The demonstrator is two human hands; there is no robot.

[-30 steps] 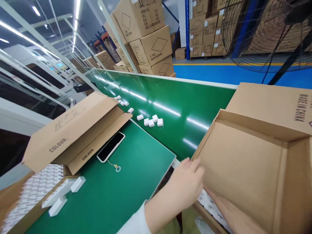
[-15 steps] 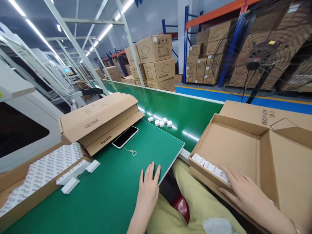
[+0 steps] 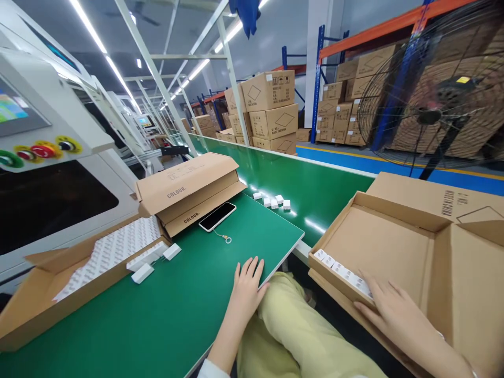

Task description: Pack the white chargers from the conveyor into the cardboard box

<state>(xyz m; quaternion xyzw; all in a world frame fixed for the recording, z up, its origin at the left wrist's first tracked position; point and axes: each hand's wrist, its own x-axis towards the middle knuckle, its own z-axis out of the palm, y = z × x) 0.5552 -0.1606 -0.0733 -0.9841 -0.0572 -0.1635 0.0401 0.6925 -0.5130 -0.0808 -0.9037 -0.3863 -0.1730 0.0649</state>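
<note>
My left hand (image 3: 247, 286) lies on the front edge of the green table (image 3: 177, 310), its fingers spread a little and nothing in it. Over the near side of the open cardboard box (image 3: 389, 226) at the right is my right hand (image 3: 397, 310). Its fingertips are at the end of a row of small white blocks (image 3: 346, 274) along the box wall; the fingers are apart, the thumb near the rim. Part of the row is hidden under that hand. Two white chargers with prongs (image 3: 142, 273) lie on the table at the left, beside a white strip (image 3: 146, 255).
A long box (image 3: 90, 286) full of white pieces stands at the left, behind it a folded carton (image 3: 192, 184) and a phone (image 3: 217, 217) with a ring strap. Several white chargers (image 3: 275, 202) lie on the green conveyor (image 3: 315, 178). A fan (image 3: 429, 105) stands at the right.
The view has swung left, so the table's things appear farther right and more of the machine shows. Both hands stay nearly where they were, left at the table edge, right at the box.
</note>
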